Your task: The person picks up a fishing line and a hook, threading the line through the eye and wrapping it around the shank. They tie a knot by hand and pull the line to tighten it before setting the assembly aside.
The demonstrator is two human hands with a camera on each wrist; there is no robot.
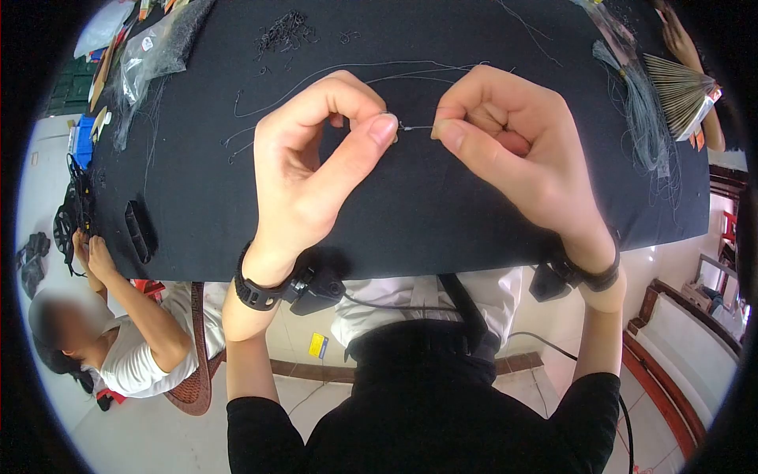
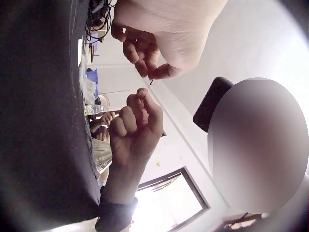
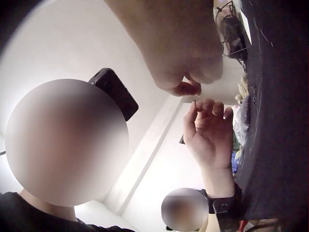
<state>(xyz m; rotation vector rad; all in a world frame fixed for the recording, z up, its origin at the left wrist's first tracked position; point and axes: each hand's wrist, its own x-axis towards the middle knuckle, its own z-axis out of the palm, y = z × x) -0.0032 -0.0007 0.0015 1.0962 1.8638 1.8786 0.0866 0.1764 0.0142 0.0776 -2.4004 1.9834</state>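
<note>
Thumb and forefinger of my left hand (image 1: 304, 178) pinch a small dark metal piece (image 1: 402, 126), mostly hidden by the fingertips; its kind I cannot tell. A short stretch of thin line (image 1: 423, 128) runs from it to my right hand (image 1: 525, 150), whose thumb and forefinger pinch the line. The two hands face each other over the black-covered table, fingertips a small gap apart. Behind them, thin pale lines (image 1: 339, 69) with small dark hook-like ends curve across the cloth. In the left wrist view, the dark piece (image 2: 152, 82) shows between both sets of fingertips.
A pile of small dark hook-like pieces (image 1: 286, 33) lies at the back. Bundled line (image 1: 643, 110) and a fanned stack of strips (image 1: 675, 87) lie right, plastic bags (image 1: 158, 55) left. Another person (image 1: 150, 340) sits at the left; a third person's hand (image 1: 679, 35) is at far right.
</note>
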